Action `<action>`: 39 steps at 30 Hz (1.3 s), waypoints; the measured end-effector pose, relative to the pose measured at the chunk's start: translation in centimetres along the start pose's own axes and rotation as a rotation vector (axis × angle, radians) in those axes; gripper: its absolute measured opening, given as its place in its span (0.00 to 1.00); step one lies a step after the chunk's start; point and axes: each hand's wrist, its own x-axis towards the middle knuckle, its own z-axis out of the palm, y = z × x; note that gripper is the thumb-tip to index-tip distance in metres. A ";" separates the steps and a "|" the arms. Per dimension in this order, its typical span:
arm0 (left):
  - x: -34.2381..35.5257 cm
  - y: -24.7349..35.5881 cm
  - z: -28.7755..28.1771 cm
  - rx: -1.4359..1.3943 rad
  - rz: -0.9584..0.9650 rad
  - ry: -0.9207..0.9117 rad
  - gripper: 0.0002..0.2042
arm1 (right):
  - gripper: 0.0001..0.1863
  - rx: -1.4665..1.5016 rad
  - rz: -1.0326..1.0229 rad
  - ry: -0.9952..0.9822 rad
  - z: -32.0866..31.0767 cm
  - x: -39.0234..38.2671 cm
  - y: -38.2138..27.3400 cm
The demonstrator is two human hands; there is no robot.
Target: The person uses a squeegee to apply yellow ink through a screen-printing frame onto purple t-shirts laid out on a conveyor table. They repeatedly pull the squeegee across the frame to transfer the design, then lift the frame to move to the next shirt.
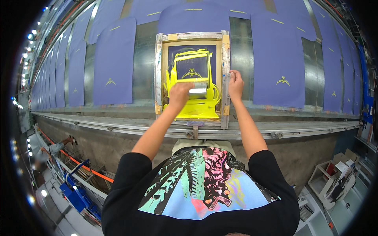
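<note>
A silk-screen frame [159,59] with a worn metal rim lies on blue fabric in front of me. Bright yellow ink [197,111] is spread over its mesh, thickest along the near end. My left hand [180,95] is closed around a metal squeegee [198,92] that stands in the ink near the middle of the mesh. Just beyond the blade, a yellow arched motif [191,73] shows. At the frame's right rail my right hand [236,84] has its fingers curled against the outer edge; part of the grip is hidden.
Blue fabric panels [278,67] with small yellow prints line the long metal table [144,63] on both sides. A metal rail [252,132] runs along the near table edge. Blue equipment [76,196] stands at lower left, and a cluttered white shelf [328,177] at lower right.
</note>
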 end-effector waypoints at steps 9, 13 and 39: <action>11.3 -5.7 0.3 0.136 -0.298 -0.299 0.16 | 0.10 -0.042 -0.006 0.016 0.7 -0.1 1.9; 16.8 -8.3 0.1 0.127 -0.175 -0.228 0.18 | 0.10 0.031 -0.010 0.016 1.7 -0.3 1.3; 3.4 6.8 -5.2 -0.154 -0.086 -0.217 0.29 | 0.10 -0.058 -0.070 0.060 -3.0 8.1 -6.4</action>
